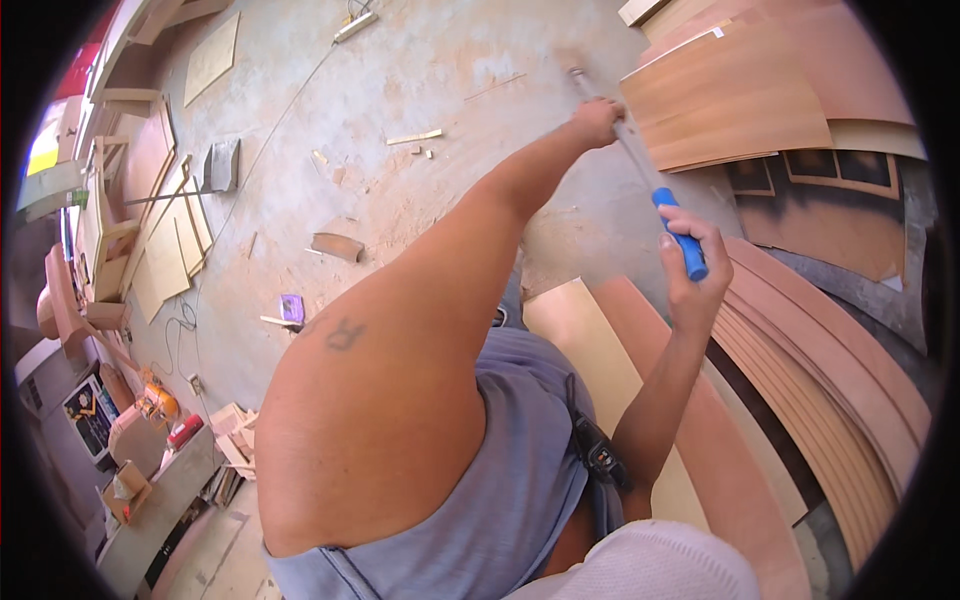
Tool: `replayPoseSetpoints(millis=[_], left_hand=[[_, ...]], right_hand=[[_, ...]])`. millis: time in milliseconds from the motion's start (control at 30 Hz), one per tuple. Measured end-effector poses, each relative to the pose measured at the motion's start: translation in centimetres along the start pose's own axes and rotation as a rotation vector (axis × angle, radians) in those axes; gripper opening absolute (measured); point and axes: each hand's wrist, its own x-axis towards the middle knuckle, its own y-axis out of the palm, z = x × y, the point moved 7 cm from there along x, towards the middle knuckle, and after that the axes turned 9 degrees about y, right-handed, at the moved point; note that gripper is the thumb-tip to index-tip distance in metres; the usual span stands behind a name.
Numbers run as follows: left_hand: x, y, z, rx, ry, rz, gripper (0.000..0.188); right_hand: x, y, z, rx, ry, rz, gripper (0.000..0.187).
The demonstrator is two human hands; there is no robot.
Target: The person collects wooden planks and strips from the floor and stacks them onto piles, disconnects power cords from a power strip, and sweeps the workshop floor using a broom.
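Both of my hands are on a long grey pole with a blue grip (686, 240), which slants up and away to the left. My left hand (599, 120) is wrapped round the shaft farther along, with that arm stretched out across the view. Closer to my body, my right hand (697, 262) is closed round the blue grip. The pole's far end is smeared by motion, so its kind cannot be made out. Below it lies the grey floor (480, 55), strewn with sawdust and wood scraps.
Large plywood sheets (735, 95) are stacked at the far right. Long curved boards (800, 390) lie along my right side. On the floor are a curved wood offcut (338, 246), a purple packet (291, 308) and a cable leading to a power strip (355, 27). Wooden frames (110, 225) line the left.
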Motion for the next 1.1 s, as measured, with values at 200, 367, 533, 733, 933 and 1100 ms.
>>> replayPoseSetpoints(millis=[200,367,533,733,933,1100], left_hand=[[-14.9,1.3,2.6,-0.049,-0.230,0.258,0.031],[-15.4,-4.7,-1.4,-0.275,-0.251,0.534,0.024],[-4.4,-9.0,-8.4,-0.291,0.099,0.435,0.025],[11.6,-8.3,-15.5,-0.322,0.353,0.125,0.023],[18.3,4.8,-4.8,-0.218,0.096,0.115,0.029],[10.6,6.5,-3.5,-0.196,-0.067,0.385,0.028]], right_hand=[[4.0,-0.1,-2.6,0.157,0.216,0.329,0.009],[8.6,-2.7,0.7,0.309,0.235,0.418,0.012],[10.6,-11.9,6.6,0.204,-0.068,0.102,0.010],[8.7,-20.1,9.3,0.028,-0.364,-0.095,0.018],[18.5,-9.9,-2.2,-0.124,-0.049,0.121,0.009],[22.1,-14.8,-8.2,0.133,0.132,0.204,0.010]])
